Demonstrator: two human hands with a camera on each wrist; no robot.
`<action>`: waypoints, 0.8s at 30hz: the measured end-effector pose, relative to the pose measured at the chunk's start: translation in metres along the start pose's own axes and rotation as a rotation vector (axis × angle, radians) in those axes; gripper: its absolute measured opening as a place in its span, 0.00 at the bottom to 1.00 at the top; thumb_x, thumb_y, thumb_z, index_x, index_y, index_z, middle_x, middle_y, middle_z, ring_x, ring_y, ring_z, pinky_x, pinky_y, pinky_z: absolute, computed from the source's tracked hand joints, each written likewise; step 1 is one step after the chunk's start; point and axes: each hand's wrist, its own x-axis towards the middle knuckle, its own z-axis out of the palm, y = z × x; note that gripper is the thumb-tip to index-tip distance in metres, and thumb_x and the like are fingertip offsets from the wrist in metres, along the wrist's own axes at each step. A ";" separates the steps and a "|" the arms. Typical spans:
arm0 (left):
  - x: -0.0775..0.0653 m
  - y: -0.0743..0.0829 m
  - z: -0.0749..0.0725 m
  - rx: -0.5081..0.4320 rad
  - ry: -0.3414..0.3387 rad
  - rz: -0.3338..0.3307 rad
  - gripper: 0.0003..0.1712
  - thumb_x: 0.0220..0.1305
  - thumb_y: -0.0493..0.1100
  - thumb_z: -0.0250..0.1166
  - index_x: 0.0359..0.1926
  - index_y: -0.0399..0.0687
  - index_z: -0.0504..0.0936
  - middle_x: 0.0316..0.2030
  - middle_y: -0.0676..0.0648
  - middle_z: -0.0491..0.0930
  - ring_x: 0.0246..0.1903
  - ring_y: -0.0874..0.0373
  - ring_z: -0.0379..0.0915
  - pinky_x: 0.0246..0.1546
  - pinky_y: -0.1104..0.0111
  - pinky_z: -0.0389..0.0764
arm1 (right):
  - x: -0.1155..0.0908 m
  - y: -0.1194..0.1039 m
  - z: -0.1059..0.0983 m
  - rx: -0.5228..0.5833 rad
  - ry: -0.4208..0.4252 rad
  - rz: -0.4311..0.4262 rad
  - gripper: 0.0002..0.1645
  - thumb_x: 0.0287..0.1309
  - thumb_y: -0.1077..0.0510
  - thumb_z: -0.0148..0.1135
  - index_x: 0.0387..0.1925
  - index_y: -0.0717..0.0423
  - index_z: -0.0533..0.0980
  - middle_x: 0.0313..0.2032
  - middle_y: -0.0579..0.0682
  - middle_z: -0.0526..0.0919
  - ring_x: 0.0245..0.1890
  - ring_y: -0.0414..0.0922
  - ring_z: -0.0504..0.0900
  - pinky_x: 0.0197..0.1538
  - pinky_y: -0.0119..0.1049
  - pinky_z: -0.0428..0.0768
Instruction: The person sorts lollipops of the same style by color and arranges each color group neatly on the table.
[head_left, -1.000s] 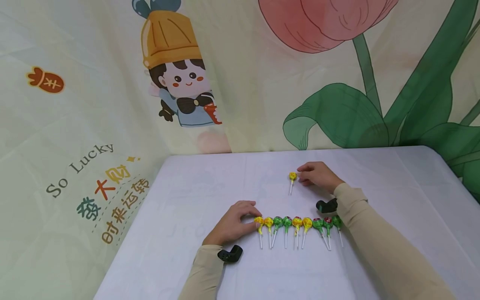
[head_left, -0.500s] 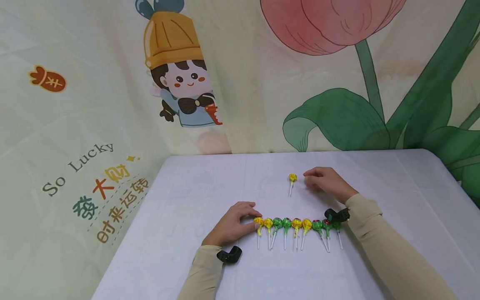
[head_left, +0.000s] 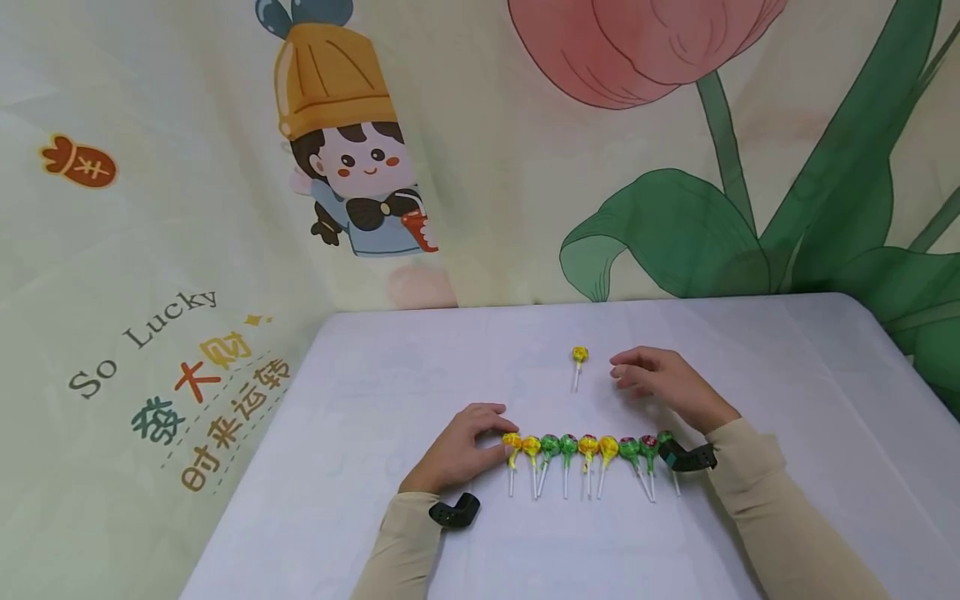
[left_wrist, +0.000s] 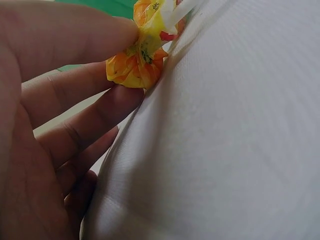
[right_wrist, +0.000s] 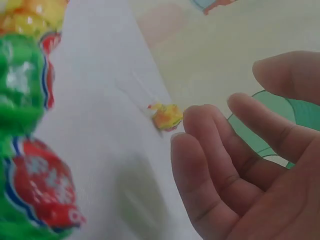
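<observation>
Left grip (head_left: 456, 450) pinches end lollipop (head_left: 512, 441) at 9 o'clock; right grip (head_left: 672, 381) wide, holding nothing. Lone lollipop (head_left: 580, 354), 12 o'clock (likely light, hard, slippery): take by stick (head_left: 576, 380).

A pale cream fabric backdrop (head_left: 495, 183), printed with a large pink flower (head_left: 648, 50) and broad green leaves (head_left: 682, 237), rises behind a white cloth-covered table (head_left: 420, 358).

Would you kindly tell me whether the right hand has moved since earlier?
Yes: the right hand moved rightward, away from the lone yellow-wrapped round lollipop.
</observation>
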 end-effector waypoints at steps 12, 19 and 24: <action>-0.010 -0.004 -0.001 -0.003 -0.001 0.030 0.12 0.65 0.52 0.68 0.50 0.67 0.85 0.65 0.52 0.73 0.68 0.54 0.62 0.68 0.50 0.61 | -0.034 -0.004 0.019 -0.027 0.034 0.016 0.24 0.71 0.50 0.58 0.61 0.58 0.75 0.53 0.57 0.82 0.46 0.54 0.82 0.52 0.48 0.80; -0.010 -0.002 -0.003 -0.026 0.005 0.044 0.11 0.65 0.50 0.69 0.48 0.67 0.85 0.64 0.52 0.74 0.68 0.55 0.62 0.68 0.50 0.61 | -0.041 0.000 0.021 -0.021 -0.005 -0.021 0.27 0.68 0.46 0.63 0.60 0.59 0.76 0.54 0.56 0.82 0.47 0.53 0.82 0.51 0.44 0.81; -0.012 -0.002 -0.003 -0.033 -0.001 0.035 0.11 0.65 0.51 0.68 0.48 0.68 0.85 0.65 0.51 0.73 0.68 0.53 0.62 0.67 0.48 0.61 | -0.046 0.002 0.026 -0.061 -0.032 -0.045 0.24 0.67 0.49 0.64 0.59 0.59 0.77 0.55 0.54 0.82 0.52 0.51 0.79 0.53 0.43 0.79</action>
